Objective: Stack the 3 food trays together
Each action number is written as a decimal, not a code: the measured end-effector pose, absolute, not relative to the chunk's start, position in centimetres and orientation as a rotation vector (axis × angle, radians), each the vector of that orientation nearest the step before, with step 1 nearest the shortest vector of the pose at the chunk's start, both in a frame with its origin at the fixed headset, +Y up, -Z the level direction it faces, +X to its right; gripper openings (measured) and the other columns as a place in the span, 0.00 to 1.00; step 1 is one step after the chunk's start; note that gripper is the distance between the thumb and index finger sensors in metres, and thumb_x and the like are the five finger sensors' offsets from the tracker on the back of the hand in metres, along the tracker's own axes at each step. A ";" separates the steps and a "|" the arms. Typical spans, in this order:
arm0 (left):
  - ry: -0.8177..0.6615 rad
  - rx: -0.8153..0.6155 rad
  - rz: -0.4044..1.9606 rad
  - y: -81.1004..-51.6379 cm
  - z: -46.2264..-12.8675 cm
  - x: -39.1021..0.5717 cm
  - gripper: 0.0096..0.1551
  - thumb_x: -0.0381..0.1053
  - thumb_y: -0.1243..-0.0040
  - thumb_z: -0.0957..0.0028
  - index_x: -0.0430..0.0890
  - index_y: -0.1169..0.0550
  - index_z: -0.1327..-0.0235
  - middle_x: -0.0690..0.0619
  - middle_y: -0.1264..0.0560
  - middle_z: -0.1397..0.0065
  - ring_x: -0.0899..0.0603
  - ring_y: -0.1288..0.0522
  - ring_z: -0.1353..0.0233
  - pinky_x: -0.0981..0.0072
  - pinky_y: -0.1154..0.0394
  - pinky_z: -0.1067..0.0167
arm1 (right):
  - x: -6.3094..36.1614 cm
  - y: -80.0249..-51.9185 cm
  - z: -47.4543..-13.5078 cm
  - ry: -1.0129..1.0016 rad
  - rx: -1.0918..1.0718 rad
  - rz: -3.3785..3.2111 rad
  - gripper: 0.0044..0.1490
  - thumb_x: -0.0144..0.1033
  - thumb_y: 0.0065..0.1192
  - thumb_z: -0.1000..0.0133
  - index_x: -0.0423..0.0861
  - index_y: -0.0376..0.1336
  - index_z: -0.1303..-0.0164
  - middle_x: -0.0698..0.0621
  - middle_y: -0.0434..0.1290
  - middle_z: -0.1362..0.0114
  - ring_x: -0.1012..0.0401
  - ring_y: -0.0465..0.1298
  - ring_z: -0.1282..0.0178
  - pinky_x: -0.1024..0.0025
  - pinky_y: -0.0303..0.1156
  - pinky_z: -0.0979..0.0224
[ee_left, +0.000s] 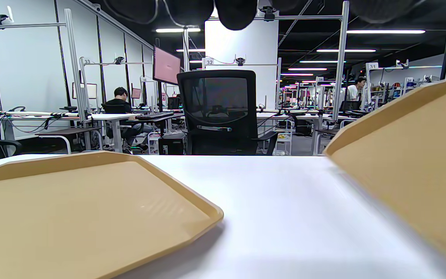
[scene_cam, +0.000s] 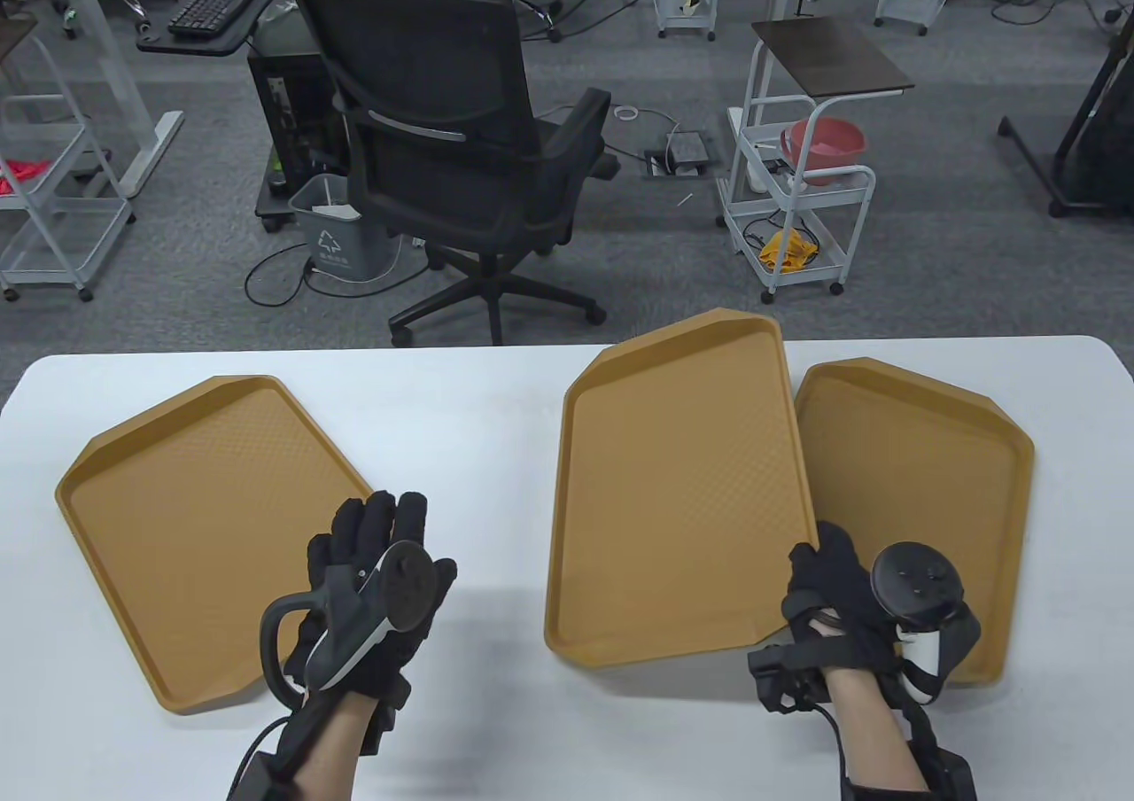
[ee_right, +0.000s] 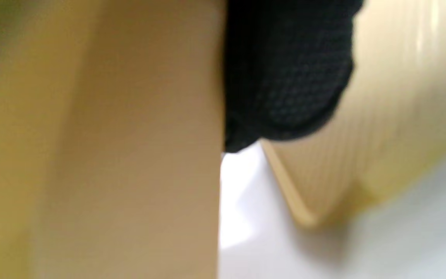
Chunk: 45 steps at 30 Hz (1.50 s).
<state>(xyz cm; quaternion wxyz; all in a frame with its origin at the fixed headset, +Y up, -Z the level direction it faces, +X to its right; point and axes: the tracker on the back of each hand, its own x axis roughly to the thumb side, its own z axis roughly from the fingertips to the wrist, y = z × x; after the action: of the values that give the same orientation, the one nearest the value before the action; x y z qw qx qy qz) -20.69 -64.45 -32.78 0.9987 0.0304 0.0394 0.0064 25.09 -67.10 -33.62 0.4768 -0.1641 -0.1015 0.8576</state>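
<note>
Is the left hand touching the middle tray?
No, in the table view the left hand rests at the edge of the left tray, with bare table between it and the middle tray.

White table (scene_cam: 478,393), three tan trays (scene_cam: 213,526)

Both hands reach forward, left hand (scene_cam: 376,575) flat with fingers extended, right hand (scene_cam: 837,593) curled.

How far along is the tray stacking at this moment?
Nothing is stacked yet. In hand: the right hand grips the middle tray, lifted and tilted, its edge over the right tray. Left: nest these two, then add the left tray, where the left hand rests open.
</note>
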 end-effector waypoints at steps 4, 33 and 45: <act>0.074 0.062 0.015 -64.5 -32.8 -20.7 0.46 0.74 0.56 0.48 0.64 0.51 0.17 0.56 0.50 0.09 0.38 0.48 0.09 0.37 0.45 0.17 | 28.5 -65.0 -32.8 -0.422 -0.484 2.156 0.33 0.34 0.56 0.40 0.36 0.55 0.26 0.35 0.75 0.39 0.54 0.87 0.57 0.69 0.86 0.58; 0.081 0.029 -0.007 -64.7 -32.9 -20.6 0.46 0.74 0.56 0.48 0.64 0.52 0.17 0.56 0.50 0.09 0.38 0.48 0.09 0.37 0.45 0.17 | 40.3 -69.7 -33.4 -0.171 -1.103 2.253 0.35 0.35 0.53 0.37 0.42 0.49 0.20 0.39 0.70 0.29 0.56 0.82 0.46 0.67 0.80 0.44; 0.088 0.008 -0.025 -65.1 -33.0 -20.6 0.46 0.74 0.56 0.48 0.64 0.52 0.17 0.56 0.50 0.09 0.38 0.48 0.09 0.37 0.45 0.17 | 40.9 -76.2 -34.1 0.141 -1.244 2.501 0.37 0.39 0.50 0.36 0.56 0.44 0.16 0.45 0.49 0.15 0.50 0.61 0.21 0.53 0.58 0.15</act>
<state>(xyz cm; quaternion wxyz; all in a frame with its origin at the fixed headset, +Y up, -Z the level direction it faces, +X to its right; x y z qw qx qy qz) -20.57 -65.12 -33.00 0.9990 0.0040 0.0438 -0.0124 40.86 -76.15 -34.14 0.1713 -0.4382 0.0497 0.8810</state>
